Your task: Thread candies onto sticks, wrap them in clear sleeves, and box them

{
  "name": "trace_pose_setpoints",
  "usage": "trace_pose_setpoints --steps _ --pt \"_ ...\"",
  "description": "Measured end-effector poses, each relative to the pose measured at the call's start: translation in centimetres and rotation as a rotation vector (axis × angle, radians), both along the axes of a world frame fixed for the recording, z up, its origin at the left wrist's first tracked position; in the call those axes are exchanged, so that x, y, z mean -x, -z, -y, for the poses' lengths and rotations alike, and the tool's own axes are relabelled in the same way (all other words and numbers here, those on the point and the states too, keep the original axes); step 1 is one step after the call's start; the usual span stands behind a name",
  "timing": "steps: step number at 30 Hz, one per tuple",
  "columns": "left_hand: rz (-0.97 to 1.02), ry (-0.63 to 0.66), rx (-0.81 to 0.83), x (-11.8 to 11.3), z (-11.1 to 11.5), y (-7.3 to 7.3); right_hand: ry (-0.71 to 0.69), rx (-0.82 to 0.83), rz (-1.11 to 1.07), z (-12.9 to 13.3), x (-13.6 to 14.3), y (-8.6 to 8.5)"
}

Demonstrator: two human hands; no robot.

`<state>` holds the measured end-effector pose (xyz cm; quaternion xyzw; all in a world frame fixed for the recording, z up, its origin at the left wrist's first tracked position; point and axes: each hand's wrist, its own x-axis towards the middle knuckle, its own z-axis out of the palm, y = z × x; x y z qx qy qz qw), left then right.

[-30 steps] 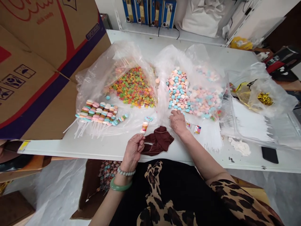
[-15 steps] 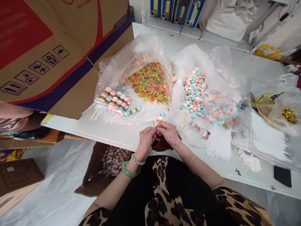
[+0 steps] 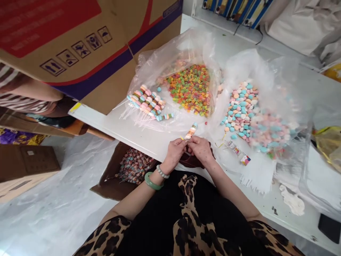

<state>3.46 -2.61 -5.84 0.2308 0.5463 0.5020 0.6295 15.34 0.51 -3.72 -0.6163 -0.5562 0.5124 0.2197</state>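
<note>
A wrapped candy skewer (image 3: 191, 131) with pale round sweets points up and away from my hands at the table's front edge. My left hand (image 3: 176, 152) is closed in a pinch at its lower end, where a short yellow twist tie (image 3: 182, 138) sticks out by the fingertips. My right hand (image 3: 200, 149) also pinches the base of the skewer, its fingertips close to the left ones. The exact grip at the neck is hidden by the fingers. Several unwrapped candy skewers (image 3: 147, 101) lie in a heap to the left.
Plastic bags hold ring candies (image 3: 190, 89) and pastel sweets (image 3: 242, 106). Printed wrappers (image 3: 239, 153) and white sticks (image 3: 258, 176) lie to the right. A big carton (image 3: 112, 85) stands at the left. Below the edge, an open box (image 3: 112, 181) contains finished skewers. A person's arm (image 3: 34, 87) shows at far left.
My view has swung left, so the table's contents sit farther right. The skewer stands out more fully above my fingers. Both hands stay together at its base.
</note>
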Motion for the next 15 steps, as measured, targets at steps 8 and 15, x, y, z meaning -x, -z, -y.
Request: trace_pose_setpoints --steps 8,15 --pt "0.297 0.074 -0.104 0.9 0.2 -0.6 0.073 0.084 -0.382 0.0 -1.3 1.1" --pt "0.485 0.345 -0.169 2.5 0.3 -1.1 -0.114 -0.051 -0.468 -0.6 -1.2 -1.1"
